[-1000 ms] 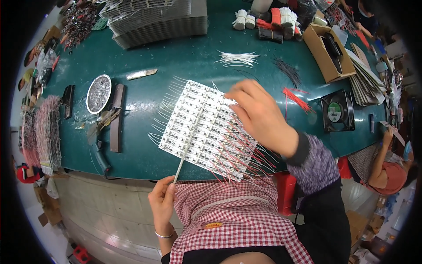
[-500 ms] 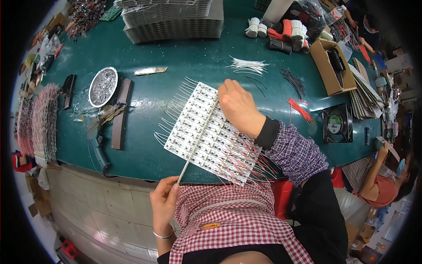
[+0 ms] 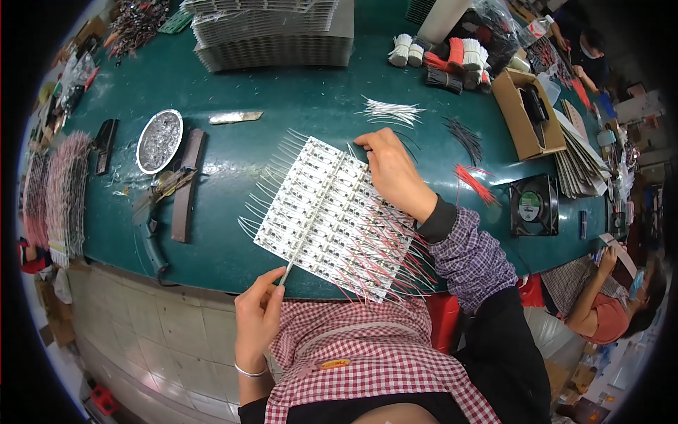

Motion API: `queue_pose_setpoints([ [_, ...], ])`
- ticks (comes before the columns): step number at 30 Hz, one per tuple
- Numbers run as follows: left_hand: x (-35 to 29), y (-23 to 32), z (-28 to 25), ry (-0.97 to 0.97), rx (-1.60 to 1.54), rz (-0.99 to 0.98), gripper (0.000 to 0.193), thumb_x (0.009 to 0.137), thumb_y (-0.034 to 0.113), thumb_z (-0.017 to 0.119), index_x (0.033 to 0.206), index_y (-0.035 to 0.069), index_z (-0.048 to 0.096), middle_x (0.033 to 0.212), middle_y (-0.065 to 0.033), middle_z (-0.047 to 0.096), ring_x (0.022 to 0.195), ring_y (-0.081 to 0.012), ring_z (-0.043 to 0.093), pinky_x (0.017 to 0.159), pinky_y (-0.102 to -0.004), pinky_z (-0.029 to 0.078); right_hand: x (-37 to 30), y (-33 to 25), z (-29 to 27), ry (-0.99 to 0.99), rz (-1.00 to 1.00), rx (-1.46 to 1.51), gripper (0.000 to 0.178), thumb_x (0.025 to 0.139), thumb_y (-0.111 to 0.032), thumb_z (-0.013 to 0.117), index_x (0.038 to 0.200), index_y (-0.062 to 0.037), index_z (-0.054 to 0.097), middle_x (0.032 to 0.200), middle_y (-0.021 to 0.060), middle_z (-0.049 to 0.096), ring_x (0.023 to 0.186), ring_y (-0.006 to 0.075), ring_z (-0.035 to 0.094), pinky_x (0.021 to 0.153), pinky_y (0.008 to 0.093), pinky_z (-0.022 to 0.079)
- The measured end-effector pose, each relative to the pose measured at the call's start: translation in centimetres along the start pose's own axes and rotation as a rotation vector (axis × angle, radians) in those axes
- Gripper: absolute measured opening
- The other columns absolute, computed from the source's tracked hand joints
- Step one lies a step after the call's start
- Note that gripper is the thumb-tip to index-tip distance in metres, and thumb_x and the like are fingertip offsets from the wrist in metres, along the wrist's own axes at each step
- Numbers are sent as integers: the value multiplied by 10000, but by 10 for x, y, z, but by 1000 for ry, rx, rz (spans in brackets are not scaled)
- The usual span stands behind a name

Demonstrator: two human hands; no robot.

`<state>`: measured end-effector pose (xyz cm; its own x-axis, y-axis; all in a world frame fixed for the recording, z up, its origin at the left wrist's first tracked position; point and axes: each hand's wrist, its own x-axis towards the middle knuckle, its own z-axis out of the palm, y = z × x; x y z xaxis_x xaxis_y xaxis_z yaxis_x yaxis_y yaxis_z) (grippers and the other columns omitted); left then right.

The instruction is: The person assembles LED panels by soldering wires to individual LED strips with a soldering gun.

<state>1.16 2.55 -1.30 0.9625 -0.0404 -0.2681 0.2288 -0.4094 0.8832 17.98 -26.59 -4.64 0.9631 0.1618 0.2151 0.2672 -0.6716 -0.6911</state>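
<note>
A white circuit board panel [image 3: 318, 205] lies slanted on the table before me, with rows of small parts. Pale wires stick out along its left edge; red, black and white wires fan out over its right side. My left hand [image 3: 260, 311] is below the panel's near edge, closed on one end of a thin pale strip [image 3: 285, 274]. That strip runs up over the panel between two rows. My right hand [image 3: 397, 173] hovers at the far right corner, index finger stretched out and nothing visibly gripped. A white wire end shows beside its fingertip; its thumb is partly hidden.
Loose white wires [image 3: 392, 111], black wires [image 3: 465, 140] and red wires [image 3: 474, 184] lie to the right, near a black fan [image 3: 533, 205] and a cardboard box [image 3: 526, 116]. Leftward are an oval dish [image 3: 159, 141], a dark bar [image 3: 188, 191] and a soldering tool [image 3: 154, 247]. Stacked panels [image 3: 275, 49] stand behind.
My right hand has shifted slightly right, its index finger now stretched out off the strip. The left hand has moved up, closer to the panel's near edge, still gripping the strip.
</note>
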Motion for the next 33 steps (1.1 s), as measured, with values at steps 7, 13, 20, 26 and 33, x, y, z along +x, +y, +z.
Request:
queue_pose_setpoints([
  [7, 8, -6, 4, 2, -23, 0, 271, 936, -19, 618, 1193, 4, 699, 679, -15, 557, 557, -56, 438, 499, -233, 360, 5, -4, 5, -69, 130, 55, 146, 911, -48, 599, 1028, 25, 645, 1016, 163, 567, 1004, 338, 530, 894, 420, 444],
  [13, 6, -2, 0, -7, -233, -150, 314, 953, -27, 606, 1254, 12, 684, 755, -13, 616, 551, -42, 468, 494, -225, 398, 7, -11, 8, -78, 136, -65, 98, 883, -93, 643, 903, 3, 638, 988, 163, 564, 988, 338, 526, 876, 431, 440],
  [20, 2, -1, 11, 49, -141, -71, 321, 948, -40, 609, 1256, 9, 684, 753, -11, 599, 572, -46, 478, 510, -222, 400, 5, -5, 14, -48, 88, -78, 84, 878, -85, 642, 886, -4, 620, 968, 149, 560, 967, 337, 520, 855, 439, 435],
  [26, 5, 2, 8, 24, -46, 3, 348, 928, -67, 610, 1248, 38, 700, 676, -16, 510, 566, -70, 456, 521, -241, 377, 3, -1, 10, -19, 24, 21, 53, 898, -30, 595, 946, -12, 606, 958, 135, 552, 930, 317, 522, 828, 414, 435],
  [33, 7, 2, 7, 43, -18, 37, 342, 925, -56, 621, 1236, 53, 710, 666, -25, 481, 567, -84, 445, 522, -245, 367, 5, 7, -12, -217, -14, 159, 280, 896, 7, 622, 1174, -25, 628, 1127, 109, 530, 991, 231, 573, 850, 328, 487],
])
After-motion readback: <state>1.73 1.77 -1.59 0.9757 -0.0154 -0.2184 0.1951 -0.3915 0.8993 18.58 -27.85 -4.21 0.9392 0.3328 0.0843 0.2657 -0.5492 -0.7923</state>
